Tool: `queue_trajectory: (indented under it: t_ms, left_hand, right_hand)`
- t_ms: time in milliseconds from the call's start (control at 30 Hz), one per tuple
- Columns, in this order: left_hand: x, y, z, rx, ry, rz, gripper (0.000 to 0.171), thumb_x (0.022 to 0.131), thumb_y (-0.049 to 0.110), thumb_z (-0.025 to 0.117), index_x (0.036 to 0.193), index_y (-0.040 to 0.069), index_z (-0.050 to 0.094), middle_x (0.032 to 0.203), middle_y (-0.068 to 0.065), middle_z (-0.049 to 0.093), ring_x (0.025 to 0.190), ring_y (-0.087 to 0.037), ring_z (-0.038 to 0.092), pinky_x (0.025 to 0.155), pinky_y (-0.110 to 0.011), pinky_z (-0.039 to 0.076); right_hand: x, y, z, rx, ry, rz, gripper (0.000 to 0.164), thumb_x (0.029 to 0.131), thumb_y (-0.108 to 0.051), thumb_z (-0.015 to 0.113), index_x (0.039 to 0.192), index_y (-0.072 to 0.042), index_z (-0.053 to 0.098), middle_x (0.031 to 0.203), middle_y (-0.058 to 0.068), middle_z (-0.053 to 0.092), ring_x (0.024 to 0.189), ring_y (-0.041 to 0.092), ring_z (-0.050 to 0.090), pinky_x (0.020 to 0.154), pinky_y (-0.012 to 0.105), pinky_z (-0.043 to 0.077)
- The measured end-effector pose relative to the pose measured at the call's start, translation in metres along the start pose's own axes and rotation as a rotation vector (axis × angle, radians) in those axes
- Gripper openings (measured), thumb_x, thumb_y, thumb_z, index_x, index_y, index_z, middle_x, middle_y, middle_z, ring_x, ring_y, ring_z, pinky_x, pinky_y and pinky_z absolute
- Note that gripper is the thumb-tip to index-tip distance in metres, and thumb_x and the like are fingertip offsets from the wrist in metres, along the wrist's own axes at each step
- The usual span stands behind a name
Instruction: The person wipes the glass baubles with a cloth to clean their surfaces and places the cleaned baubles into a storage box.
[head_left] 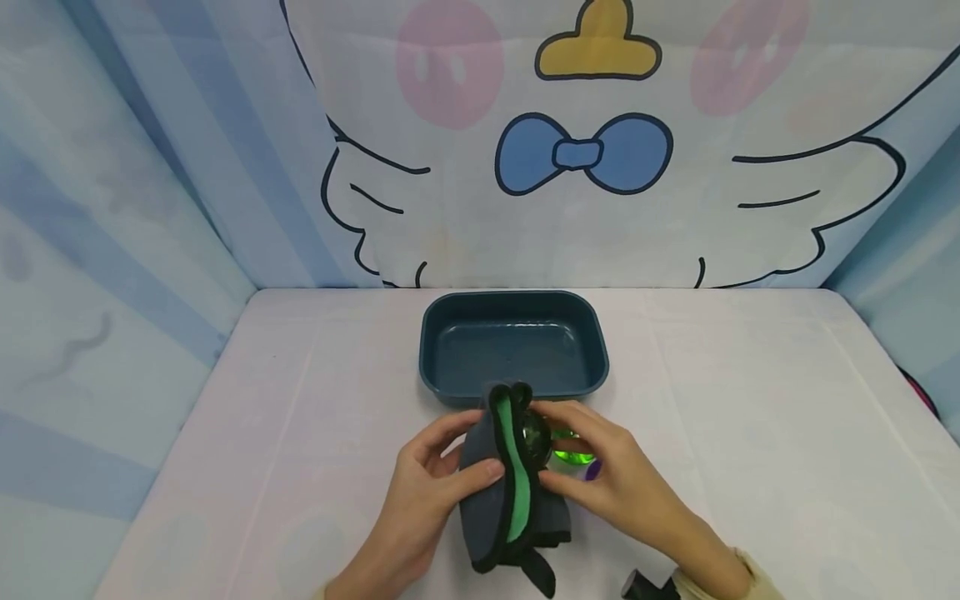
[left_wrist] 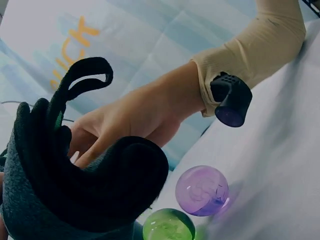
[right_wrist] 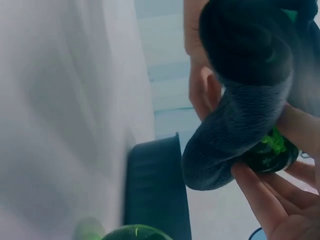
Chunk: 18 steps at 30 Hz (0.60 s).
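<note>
My left hand (head_left: 423,492) grips a grey fabric pouch-like piece (head_left: 478,487) with thick black edging, a green lining and a black strap loop (left_wrist: 90,75). It is held on edge above the table, with a narrow gap showing the green. My right hand (head_left: 618,467) is against its right side, thumb and fingers around a dark shiny ball (head_left: 536,440) pressed close to the fabric. Bright green marks show on that dark ball (right_wrist: 274,145) in the right wrist view. Partly behind the right hand, a clear green ball (head_left: 573,457) and a purple ball (left_wrist: 202,191) rest on the table.
A dark blue-green rectangular basin (head_left: 517,392) stands just beyond the hands. A white cloth (head_left: 750,400) covers the table, and printed curtains (head_left: 585,233) enclose its back and sides. A black camera (left_wrist: 232,102) is strapped to the right wrist.
</note>
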<state>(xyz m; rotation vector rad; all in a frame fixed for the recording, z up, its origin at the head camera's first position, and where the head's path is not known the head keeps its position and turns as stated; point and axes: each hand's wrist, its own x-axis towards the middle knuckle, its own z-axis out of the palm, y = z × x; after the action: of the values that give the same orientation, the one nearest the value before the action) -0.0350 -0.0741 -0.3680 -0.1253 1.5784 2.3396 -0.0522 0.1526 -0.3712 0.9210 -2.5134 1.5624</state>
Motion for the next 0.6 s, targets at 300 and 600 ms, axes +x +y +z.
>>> queue_trajectory:
  t_ms: [300, 600]
  left_hand:
    - [0.0009, 0.0013, -0.0003, 0.013, -0.021, -0.018, 0.057, 0.079, 0.002, 0.080, 0.132, 0.005, 0.059, 0.143, -0.012, 0.045, 0.120, -0.025, 0.056, 0.094, -0.031, 0.053]
    - [0.0039, -0.0012, -0.0010, -0.007, 0.008, -0.014, 0.054, 0.077, 0.000, 0.079, 0.128, 0.004, 0.059, 0.140, -0.012, 0.046, 0.118, -0.025, 0.057, 0.093, -0.032, 0.053]
  right_hand:
    - [-0.0027, -0.0001, 0.0039, -0.107, 0.045, 0.089, 0.048, 0.090, -0.017, 0.073, 0.134, -0.010, 0.057, 0.118, 0.004, 0.070, 0.099, 0.011, 0.069, 0.079, 0.033, 0.060]
    - [0.0008, 0.0045, 0.0068, -0.075, 0.143, -0.201, 0.056, 0.079, -0.005, 0.082, 0.131, -0.006, 0.062, 0.128, 0.010, 0.064, 0.116, 0.014, 0.063, 0.088, 0.021, 0.055]
